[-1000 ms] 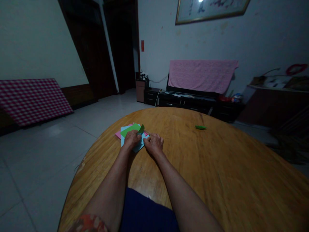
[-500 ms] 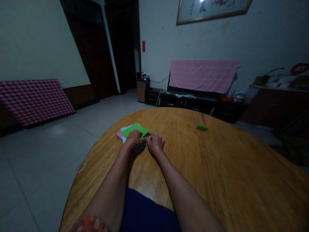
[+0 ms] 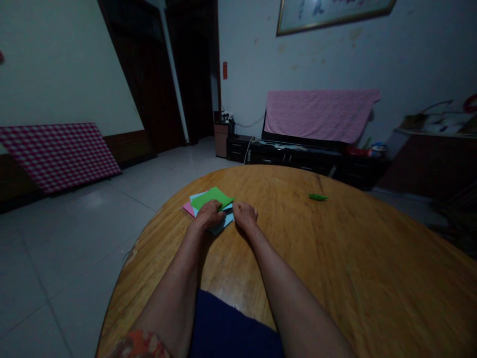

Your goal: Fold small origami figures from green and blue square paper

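On the wooden table (image 3: 298, 238) lies a fanned stack of coloured paper sheets, with a green sheet (image 3: 215, 195) on top. Light blue paper (image 3: 225, 223) and a corner of pink paper (image 3: 188, 208) stick out from under it. My left hand (image 3: 209, 215) is over the stack, its fingers closed at the green sheet and its thumb pointing right. My right hand (image 3: 245, 215) is curled closed at the right corner of the papers; what its fingertips grip is hidden. A small folded green piece (image 3: 318, 197) rests apart, farther right.
The table's round edge curves around the far side and left. Beyond it stand a low black cabinet (image 3: 276, 155) and a pink cloth (image 3: 320, 115) draped over a wide panel. A checked cloth-covered board (image 3: 63, 156) leans at the left wall.
My right hand has slid slightly right, away from my left hand, baring more light blue paper between them. My left hand stays on the green sheet. The view has shifted slightly.
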A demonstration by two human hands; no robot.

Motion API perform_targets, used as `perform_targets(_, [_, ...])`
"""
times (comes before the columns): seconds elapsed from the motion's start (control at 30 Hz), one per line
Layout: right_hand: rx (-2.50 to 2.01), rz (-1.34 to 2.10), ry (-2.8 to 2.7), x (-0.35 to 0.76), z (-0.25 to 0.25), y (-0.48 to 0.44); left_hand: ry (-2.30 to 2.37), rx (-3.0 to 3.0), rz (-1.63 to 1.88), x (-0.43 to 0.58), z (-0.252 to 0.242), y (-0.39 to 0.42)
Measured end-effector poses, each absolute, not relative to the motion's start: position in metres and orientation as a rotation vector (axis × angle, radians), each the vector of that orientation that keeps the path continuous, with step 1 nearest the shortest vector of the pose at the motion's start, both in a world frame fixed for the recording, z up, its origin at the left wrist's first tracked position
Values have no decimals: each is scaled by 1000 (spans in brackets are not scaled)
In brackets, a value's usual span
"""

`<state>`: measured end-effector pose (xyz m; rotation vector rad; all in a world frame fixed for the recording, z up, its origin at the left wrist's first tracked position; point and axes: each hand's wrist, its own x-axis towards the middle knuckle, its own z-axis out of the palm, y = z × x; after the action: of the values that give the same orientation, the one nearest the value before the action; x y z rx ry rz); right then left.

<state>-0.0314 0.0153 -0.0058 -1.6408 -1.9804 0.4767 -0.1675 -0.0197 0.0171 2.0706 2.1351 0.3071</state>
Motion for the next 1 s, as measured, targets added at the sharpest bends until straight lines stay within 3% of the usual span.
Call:
perform_targets(0.63, [-1442, 368, -2057, -11, -25, 20, 2087, 2049, 236, -168, 11, -21])
perform_targets(1.0, [-1462, 319, -2163, -12, -23, 14, 2101, 2075, 383, -173, 11, -19])
